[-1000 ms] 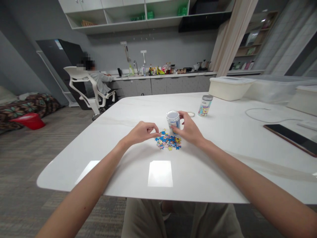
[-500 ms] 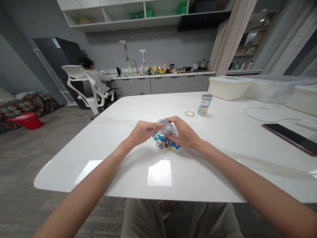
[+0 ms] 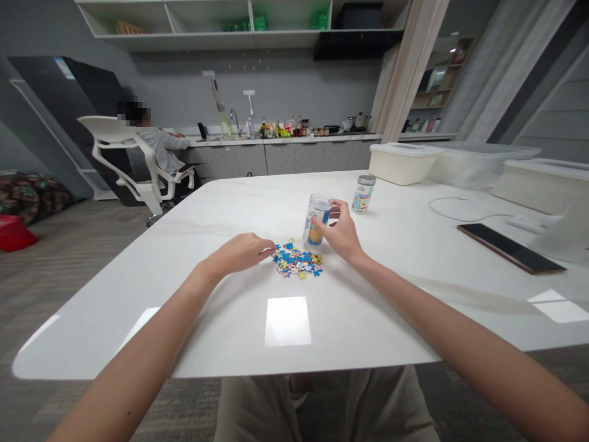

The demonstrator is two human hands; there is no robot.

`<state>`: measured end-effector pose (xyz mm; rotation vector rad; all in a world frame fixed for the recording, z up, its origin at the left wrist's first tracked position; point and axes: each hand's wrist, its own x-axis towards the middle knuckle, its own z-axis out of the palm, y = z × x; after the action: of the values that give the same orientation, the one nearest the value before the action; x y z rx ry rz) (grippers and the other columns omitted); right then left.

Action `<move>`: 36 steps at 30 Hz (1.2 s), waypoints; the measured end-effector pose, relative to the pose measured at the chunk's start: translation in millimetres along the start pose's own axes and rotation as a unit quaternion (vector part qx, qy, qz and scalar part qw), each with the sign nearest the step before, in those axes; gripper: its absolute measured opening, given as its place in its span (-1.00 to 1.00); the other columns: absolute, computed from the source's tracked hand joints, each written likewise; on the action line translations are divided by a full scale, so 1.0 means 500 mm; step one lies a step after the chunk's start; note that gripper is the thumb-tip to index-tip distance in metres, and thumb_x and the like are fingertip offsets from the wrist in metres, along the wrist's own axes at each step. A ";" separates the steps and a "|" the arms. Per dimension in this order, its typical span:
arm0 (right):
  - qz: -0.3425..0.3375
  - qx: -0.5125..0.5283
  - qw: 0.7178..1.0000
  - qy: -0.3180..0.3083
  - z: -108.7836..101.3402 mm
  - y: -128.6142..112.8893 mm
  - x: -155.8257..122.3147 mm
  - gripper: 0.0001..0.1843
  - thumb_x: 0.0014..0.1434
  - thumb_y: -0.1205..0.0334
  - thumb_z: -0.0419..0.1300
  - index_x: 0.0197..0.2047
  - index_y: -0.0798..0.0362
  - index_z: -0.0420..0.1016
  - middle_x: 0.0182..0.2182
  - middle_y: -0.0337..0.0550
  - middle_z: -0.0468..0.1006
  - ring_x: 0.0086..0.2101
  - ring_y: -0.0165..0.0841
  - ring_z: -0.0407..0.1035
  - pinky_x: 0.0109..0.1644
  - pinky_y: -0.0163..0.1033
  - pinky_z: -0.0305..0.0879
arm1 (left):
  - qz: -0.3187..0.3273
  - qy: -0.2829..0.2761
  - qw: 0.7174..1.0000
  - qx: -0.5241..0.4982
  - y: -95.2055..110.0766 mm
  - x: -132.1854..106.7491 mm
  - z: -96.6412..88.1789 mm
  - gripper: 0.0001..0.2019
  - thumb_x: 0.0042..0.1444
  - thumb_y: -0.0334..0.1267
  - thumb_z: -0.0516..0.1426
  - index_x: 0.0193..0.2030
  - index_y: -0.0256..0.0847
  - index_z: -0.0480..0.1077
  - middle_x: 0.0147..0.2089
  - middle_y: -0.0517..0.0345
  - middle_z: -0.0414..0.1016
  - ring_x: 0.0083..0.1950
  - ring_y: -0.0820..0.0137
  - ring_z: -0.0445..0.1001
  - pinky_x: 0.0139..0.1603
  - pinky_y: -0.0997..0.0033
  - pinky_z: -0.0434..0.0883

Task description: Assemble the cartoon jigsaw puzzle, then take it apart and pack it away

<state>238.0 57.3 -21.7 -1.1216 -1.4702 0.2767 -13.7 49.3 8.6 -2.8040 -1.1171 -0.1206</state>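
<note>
A small heap of jigsaw puzzle pieces (image 3: pixel 298 265), mostly blue with some yellow and pink, lies on the white table (image 3: pixel 221 319). At the heap's left edge, my left hand (image 3: pixel 239 252) has its thumb and fingers pinched on a blue puzzle piece. My right hand (image 3: pixel 343 232) wraps the right side of a clear jar (image 3: pixel 313 222) with a printed label, thumb in front and fingers behind. The jar is nearly upright just behind the heap; I cannot tell whether its base rests on the table. Farther back stands a second jar (image 3: pixel 363 195) with a silver lid.
A dark phone (image 3: pixel 510 247) lies at the right, with a white cable (image 3: pixel 442 216) behind it. Lidded cream boxes (image 3: pixel 405 166) and a clear bin (image 3: pixel 478 166) stand at the back right. Beyond the table, a person sits in a white chair (image 3: pixel 133 153).
The jar has gone from tilted over the heap to nearly upright behind it, in my right hand. My left hand has left the jar's mouth for the pieces. The view has shifted.
</note>
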 end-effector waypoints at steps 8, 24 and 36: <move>-0.006 -0.003 1.000 -0.024 0.010 0.001 -0.008 -0.42 -0.06 0.10 0.32 0.00 0.01 0.21 -0.11 -0.03 0.46 -0.21 -0.23 0.37 -0.17 -0.09 0.36 | -0.038 -0.088 0.995 -0.027 -0.001 0.002 0.007 -0.63 0.28 -0.11 -0.07 0.04 -0.11 0.47 -0.26 0.03 0.61 -0.29 0.31 0.54 -0.28 0.41 0.36; -0.093 -0.053 0.994 0.032 -0.009 -0.021 -0.010 -0.52 0.13 0.05 0.16 0.06 0.05 0.19 -0.03 0.09 0.34 -0.01 -0.11 0.28 0.07 0.06 0.25 | -0.050 -0.064 0.996 -0.039 0.001 -0.004 0.007 -0.67 0.21 -0.04 0.01 -0.03 -0.15 0.42 -0.42 0.10 0.50 -0.41 0.35 0.46 -0.42 0.47 0.26; -0.363 -0.147 0.894 -0.220 0.005 -0.079 -0.052 -0.81 0.21 0.36 0.06 -0.09 0.11 0.34 -0.24 0.01 0.46 -0.22 -0.21 0.31 -0.14 -0.10 0.26 | 0.030 0.208 0.977 -0.026 0.037 0.000 -0.004 -0.72 0.31 -0.09 -0.04 -0.23 -0.19 0.38 -0.67 0.38 0.22 -0.68 0.54 0.19 -0.56 0.56 0.10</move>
<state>212.9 18.8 -10.4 -0.6761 -2.2854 -0.2470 -0.9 35.9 9.2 -2.6704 -0.9371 -0.7029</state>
